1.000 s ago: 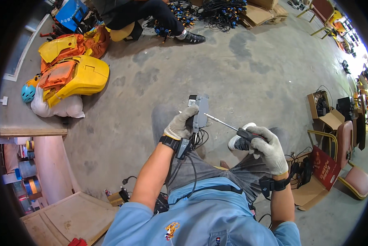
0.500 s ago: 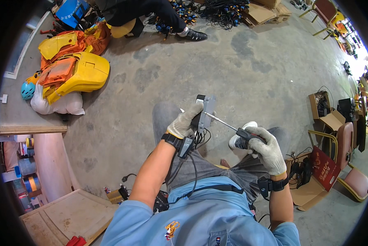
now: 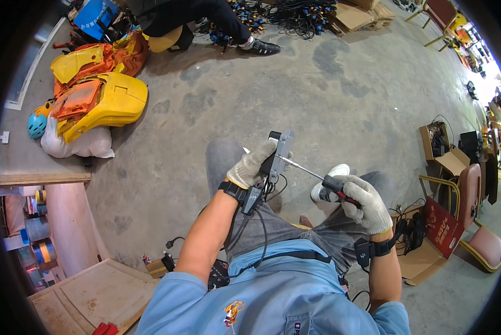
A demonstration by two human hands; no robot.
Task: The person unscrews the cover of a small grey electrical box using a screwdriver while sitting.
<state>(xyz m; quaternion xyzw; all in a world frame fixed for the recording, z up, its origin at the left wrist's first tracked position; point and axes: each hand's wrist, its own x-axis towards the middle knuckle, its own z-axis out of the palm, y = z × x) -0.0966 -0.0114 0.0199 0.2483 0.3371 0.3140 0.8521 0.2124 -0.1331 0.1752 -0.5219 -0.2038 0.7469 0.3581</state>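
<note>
- Floor (image 3: 245, 106): grey concrete, darker stains across it.
- Plastic shells (image 3: 122, 100): yellow and orange, heaped upper left, a white sack (image 3: 88, 144) under them.
- Co-worker's leg (image 3: 225, 22): dark trousers, black shoe, top of view.
- Chair (image 3: 470, 192): padded, reddish brown, gold-coloured frame, right side.
- Cardboard box (image 3: 421, 269): flaps open, just beside the chair.
- Helmet (image 3: 36, 126): light blue, next to the sack.
- Left hand (image 3: 251, 166): gloved, strap at wrist; fingers wrapped round the case.
- Right hand (image 3: 368, 204): gloved, strap at wrist too; closed on the screwdriver's handle.
- Case (image 3: 284, 152): grey and black, tilted on edge in the left hand, out past the lap, between the knees.
- Screwdriver (image 3: 331, 183): dark handle with red; shaft slants up-left, tip at the case's right side. Cannot tell whether it sits in a screw.
- Cord (image 3: 282, 187): thin, black, looping below the case.
</note>
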